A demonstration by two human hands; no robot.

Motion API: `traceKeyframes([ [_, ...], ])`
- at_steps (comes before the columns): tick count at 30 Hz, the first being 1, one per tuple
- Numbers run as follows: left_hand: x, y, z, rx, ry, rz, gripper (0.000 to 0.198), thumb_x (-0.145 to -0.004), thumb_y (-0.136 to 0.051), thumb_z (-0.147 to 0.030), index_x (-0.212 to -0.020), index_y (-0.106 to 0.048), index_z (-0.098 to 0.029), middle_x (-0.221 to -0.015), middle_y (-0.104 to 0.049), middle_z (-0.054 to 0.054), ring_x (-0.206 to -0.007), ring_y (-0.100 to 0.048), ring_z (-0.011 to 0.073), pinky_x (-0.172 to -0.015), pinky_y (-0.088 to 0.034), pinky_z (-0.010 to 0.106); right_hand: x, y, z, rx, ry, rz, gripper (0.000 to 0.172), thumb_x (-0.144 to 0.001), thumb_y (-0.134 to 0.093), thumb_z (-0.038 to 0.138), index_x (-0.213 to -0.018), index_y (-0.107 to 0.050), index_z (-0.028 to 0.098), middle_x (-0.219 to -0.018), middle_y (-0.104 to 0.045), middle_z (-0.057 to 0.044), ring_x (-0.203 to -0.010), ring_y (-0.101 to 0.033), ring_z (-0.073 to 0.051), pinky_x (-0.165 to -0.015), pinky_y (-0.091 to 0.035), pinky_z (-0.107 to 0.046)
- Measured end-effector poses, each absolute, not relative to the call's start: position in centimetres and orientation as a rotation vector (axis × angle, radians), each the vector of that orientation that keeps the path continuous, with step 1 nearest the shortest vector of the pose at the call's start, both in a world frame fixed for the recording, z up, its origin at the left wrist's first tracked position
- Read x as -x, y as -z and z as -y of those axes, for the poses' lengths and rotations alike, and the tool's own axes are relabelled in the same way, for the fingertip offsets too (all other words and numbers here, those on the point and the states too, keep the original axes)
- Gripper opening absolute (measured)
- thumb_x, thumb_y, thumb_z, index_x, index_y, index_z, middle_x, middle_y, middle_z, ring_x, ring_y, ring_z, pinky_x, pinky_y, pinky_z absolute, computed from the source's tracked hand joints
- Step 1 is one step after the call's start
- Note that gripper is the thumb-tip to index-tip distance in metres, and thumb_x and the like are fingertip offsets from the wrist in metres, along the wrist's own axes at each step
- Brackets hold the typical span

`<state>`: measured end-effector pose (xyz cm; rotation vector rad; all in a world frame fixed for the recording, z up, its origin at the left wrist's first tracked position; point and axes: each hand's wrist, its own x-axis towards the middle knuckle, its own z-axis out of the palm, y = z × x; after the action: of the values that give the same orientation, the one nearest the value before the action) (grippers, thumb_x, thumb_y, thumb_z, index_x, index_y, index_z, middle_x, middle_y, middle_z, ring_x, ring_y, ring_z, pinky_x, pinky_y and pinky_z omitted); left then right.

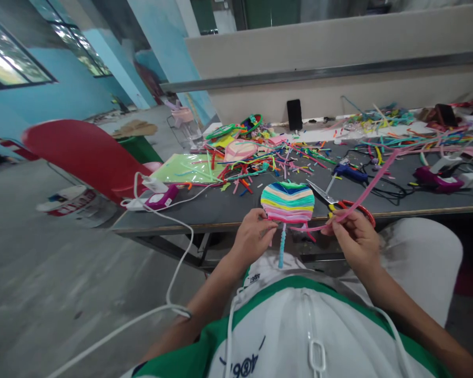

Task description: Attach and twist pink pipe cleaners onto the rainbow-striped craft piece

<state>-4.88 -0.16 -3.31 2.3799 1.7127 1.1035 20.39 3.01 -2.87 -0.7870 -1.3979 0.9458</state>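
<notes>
Pinching the striped heart-shaped pipe-cleaner piece (287,202) at the grey table (220,210) edge, the left hand (254,233) steadies it; the right hand (355,236) grips a long pink pipe cleaner (372,181). Pulling hard could probably loosen the rows or snag the red-handled scissors (339,202) nearby.

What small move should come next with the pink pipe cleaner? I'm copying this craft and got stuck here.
Probably draw the pink pipe cleaner snug along the bottom edge of the striped heart: the left hand grips the heart's lower edge, while the right hand pinches the strand, which curves loosely below it.
</notes>
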Motion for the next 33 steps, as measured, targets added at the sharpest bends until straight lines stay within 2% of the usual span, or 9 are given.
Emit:
traceKeyframes([
  [7, 4.6, 3.7, -0.3, -2.461, -1.041, -1.774, 0.020, -0.084, -0.056, -0.020, -0.094, -0.073, -0.020, -0.106, -0.052, 0.010, -0.100, -0.051, 0.0220, -0.090, -0.044, 0.039, -19.8, 4.4, -3.0, 0.801, -0.956, 1.448, 0.006, -0.086, -0.058, 0.023, -0.091, -0.059, 0.021, -0.083, -0.065, -0.003, -0.069, -0.067, -0.015, -0.068, -0.057, -0.031],
  [18, 4.0, 1.9, -0.2, -2.615, -0.752, -1.871, 0.023, -0.086, -0.052, -0.025, -0.097, -0.072, -0.023, -0.120, -0.047, 0.011, -0.106, -0.047, 0.0264, -0.091, -0.038, 0.044, -20.2, 4.0, -3.1, 0.885, -1.006, 1.319, 0.006, -0.083, -0.060, 0.026, -0.087, -0.058, 0.022, -0.083, -0.065, -0.003, -0.072, -0.068, -0.017, -0.072, -0.058, -0.034],
  [23, 3.7, 1.4, 0.0, -2.572, -0.698, -1.890, 0.022, -0.086, -0.051, -0.025, -0.086, -0.073, -0.020, -0.122, -0.047, 0.011, -0.102, -0.046, 0.0265, -0.090, -0.039, 0.044, -20.6, 3.9, -3.2, 0.919, -0.992, 1.284, 0.006, -0.083, -0.060, 0.025, -0.087, -0.058, 0.021, -0.083, -0.067, -0.004, -0.073, -0.069, -0.017, -0.073, -0.058, -0.035],
  [28, 3.0, 1.2, 0.1, -2.510, -0.591, -1.999, 0.023, -0.082, -0.052, -0.022, -0.065, -0.067, -0.017, -0.128, -0.048, 0.012, -0.100, -0.046, 0.0275, -0.086, -0.041, 0.046, -20.3, 4.2, -3.1, 0.932, -1.014, 1.267, 0.007, -0.083, -0.061, 0.026, -0.087, -0.057, 0.021, -0.084, -0.067, -0.004, -0.073, -0.069, -0.018, -0.074, -0.059, -0.036],
  [33, 2.4, 1.3, 0.2, -2.480, -0.559, -2.029, 0.021, -0.080, -0.054, -0.023, -0.063, -0.064, -0.017, -0.142, -0.041, 0.009, -0.112, -0.043, 0.0327, -0.084, -0.041, 0.048, -19.9, 5.1, -3.0, 0.927, -1.036, 1.290, 0.011, -0.082, -0.062, 0.029, -0.086, -0.055, 0.022, -0.084, -0.066, -0.004, -0.071, -0.068, -0.019, -0.071, -0.059, -0.038],
])
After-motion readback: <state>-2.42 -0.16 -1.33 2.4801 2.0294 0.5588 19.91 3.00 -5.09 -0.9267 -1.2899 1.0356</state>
